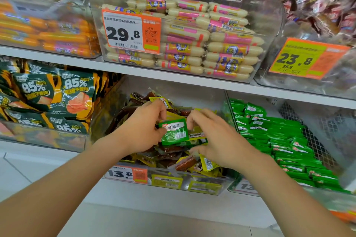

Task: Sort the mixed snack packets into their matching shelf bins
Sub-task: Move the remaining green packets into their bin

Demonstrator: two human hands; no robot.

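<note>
Green packet pinched by left hand over the yellow-packet bin; right hand curled beside it, grip unclear. Pull-out step, probably; next needs carrying right to the green bin.

A shop: white shelves carry clear bins of packed snacks, with orange price tags on their front edges.

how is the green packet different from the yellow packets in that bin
Colour: the green packet is green with a white label; the yellow packets are yellow with clear windows showing brown snack. Pose: the green packet is lifted, pinched by the left hand; the yellow packets lie heaped in the bin. Both are small flat sachets.
</note>
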